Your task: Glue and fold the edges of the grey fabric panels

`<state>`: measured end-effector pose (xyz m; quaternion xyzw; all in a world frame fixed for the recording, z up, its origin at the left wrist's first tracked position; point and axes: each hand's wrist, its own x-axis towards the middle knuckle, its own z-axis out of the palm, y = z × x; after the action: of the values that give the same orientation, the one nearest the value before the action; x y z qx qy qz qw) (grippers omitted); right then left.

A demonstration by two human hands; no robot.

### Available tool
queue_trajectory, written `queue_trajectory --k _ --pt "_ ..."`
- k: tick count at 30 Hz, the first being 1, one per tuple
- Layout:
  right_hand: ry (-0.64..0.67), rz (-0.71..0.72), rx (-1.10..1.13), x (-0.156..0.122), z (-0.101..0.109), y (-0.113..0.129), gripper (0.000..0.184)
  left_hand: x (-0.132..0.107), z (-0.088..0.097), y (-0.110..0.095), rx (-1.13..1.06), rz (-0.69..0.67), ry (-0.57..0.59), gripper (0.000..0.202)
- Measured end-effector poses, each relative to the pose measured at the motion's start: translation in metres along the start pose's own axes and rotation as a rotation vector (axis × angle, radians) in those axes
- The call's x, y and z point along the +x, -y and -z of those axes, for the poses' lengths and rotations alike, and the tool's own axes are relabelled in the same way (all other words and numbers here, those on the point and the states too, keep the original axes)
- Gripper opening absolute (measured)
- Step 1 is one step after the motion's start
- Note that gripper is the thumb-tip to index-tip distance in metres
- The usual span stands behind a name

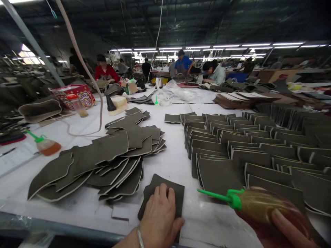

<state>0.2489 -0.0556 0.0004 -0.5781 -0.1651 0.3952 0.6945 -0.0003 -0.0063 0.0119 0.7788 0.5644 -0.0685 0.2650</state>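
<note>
We've got our left hand (160, 210) palm down, fingers pointing forward, thumb out right, forearm (129, 240) in from bottom edge. Our right hand (287, 227): lower right, curled in a grip.

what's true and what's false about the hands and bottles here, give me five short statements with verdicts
1. The right grip holds a bottle with a green nozzle. True.
2. The left grip holds a second bottle. False: it rests on a dark piece.
3. The held bottle's nozzle points toward the right edge of the view. False: it points left.
4. A bracelet is on the left wrist. True.
5. The other bottle with orange liquid has a red nozzle. False: its nozzle is green.
</note>
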Motion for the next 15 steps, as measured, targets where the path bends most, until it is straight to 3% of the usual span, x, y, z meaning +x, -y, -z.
queue_trajectory --k 3,7,12,15 --pt "0.022 -0.026 -0.013 -0.005 -0.008 0.004 0.067 0.003 0.001 -0.011 0.043 0.03 0.017 0.055" --pt "0.08 0.023 -0.092 -0.008 -0.008 0.007 0.078 0.01 -0.006 -0.015 0.124 -0.007 -0.059 0.051" --pt "0.117 0.137 -0.238 -0.007 -0.001 0.003 0.079 0.021 -0.005 -0.007 0.265 -0.11 -0.122 0.043" --pt "0.204 0.227 -0.316 -0.006 0.001 -0.002 0.067 0.025 0.005 0.006 0.236 -0.132 -0.137 0.035"
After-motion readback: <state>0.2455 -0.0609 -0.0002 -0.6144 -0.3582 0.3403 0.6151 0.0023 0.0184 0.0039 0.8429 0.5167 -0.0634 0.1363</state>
